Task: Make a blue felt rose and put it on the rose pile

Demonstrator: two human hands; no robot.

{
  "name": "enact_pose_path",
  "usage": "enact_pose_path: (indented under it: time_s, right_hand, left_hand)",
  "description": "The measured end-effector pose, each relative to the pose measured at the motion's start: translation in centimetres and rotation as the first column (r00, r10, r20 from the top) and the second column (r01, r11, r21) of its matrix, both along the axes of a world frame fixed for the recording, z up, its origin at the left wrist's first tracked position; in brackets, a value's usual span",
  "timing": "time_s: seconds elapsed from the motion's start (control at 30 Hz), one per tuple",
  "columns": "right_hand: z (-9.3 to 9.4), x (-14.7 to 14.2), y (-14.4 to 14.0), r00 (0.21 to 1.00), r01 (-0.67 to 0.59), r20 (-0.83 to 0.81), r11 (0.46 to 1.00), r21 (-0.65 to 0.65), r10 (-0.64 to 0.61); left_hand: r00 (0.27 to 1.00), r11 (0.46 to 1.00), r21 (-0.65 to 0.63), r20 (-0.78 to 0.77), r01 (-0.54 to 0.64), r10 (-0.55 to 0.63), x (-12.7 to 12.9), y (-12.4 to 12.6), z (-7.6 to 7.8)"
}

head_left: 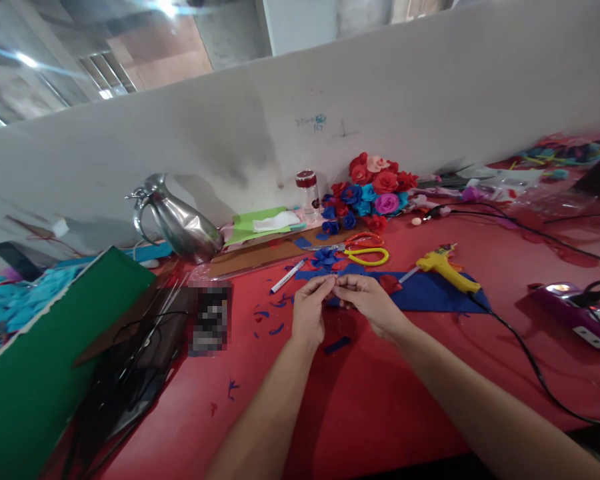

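Note:
My left hand [309, 312] and my right hand [373, 303] meet above the red table [370, 407], fingertips pinched together. Something small may be between them, but I cannot make it out. A dark blue sheet [440, 293] lies under and beyond my right hand, with a red petal-like piece [391, 285] close to the fingers. Resting partly on that sheet is a yellow glue gun [445, 268]. Past my hands are scissors [367, 255] with yellow and orange handles and cut blue pieces [325, 257]. A white marker [287, 277] lies left of them.
Blue scraps [277, 329] are scattered left of my hands. Farther left are a metal jug [185, 223] and a green board [75, 347]. Handmade flowers [375, 190] and a lidded jar [307, 193] stand near the wall. A purple power strip [577, 313] and cords lie right.

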State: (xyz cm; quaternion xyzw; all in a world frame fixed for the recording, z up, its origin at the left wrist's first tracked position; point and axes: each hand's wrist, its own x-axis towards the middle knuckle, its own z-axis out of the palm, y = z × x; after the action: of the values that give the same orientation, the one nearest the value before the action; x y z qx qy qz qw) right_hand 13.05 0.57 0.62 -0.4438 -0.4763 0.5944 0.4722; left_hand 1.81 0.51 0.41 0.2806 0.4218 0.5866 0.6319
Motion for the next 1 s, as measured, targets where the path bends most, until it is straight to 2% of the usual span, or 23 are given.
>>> enact_pose_path:
  time_s: [0.17, 0.3, 0.37, 0.47, 0.63, 1.0]
  right_hand:
    - [-0.1, 0.0, 0.0, 0.998, -0.013, 0.059, 1.000, 0.022, 0.012]
    - [-0.3, 0.3, 0.3, 0.976, 0.154, 0.131, 0.977, 0.147, -0.173]
    - [-0.4, 0.5, 0.4, 0.966, 0.194, 0.139, 0.965, 0.176, -0.219]
    - [-0.4, 0.5, 0.5, 0.971, 0.180, 0.125, 0.968, 0.176, -0.204]
    - [-0.6, 0.3, 0.4, 0.979, 0.178, 0.079, 0.973, 0.145, -0.190]
    - [-0.7, 0.3, 0.4, 0.979, 0.167, 0.090, 0.975, 0.149, -0.181]
  left_hand:
    - [1.000, 0.999, 0.013, -0.008, -0.030, 0.030, -0.1, 0.2, -0.1]
    - [0.997, 0.998, 0.009, -0.031, -0.065, 0.065, -0.2, 0.3, -0.4]
    - [0.994, 0.997, 0.022, -0.082, -0.072, 0.073, -0.2, 0.3, -0.6]
    - [0.985, 0.995, 0.060, -0.146, -0.080, 0.088, -0.2, 0.3, -0.9]
    - [0.983, 0.993, 0.080, -0.151, -0.090, 0.101, -0.2, 0.4, -1.1]
    - [0.998, 0.999, 0.010, -0.043, -0.036, 0.036, -0.3, 0.3, -0.5]
